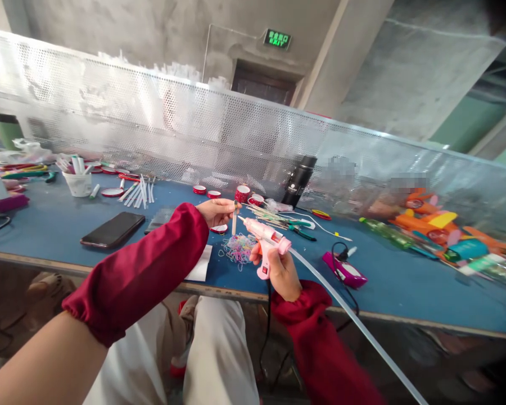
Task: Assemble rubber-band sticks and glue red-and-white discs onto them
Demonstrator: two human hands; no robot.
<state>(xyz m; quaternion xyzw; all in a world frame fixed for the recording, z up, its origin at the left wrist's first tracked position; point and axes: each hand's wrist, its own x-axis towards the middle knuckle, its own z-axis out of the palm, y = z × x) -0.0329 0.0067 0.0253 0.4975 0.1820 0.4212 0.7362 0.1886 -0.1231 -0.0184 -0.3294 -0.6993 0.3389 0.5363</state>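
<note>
My right hand (283,274) is wrapped round the handle of a pink hot glue gun (266,236), its nozzle pointing up and left. A long translucent glue stick (341,306) trails from the gun's back. My left hand (217,211) pinches a thin wooden stick (234,222) near its top and holds it upright. The nozzle is close to the stick; whether they touch I cannot tell. Beneath them a pile of small coloured rubber bands (239,248) lies on the blue table (172,203).
A black phone (113,229) and a white cup (77,184) with sticks stand left. Red tape rolls (242,193), a black bottle (298,183) and pliers (302,231) lie behind. To the right are a purple power strip (344,270) and orange toy planes (430,220). A perforated metal screen (202,132) backs the table.
</note>
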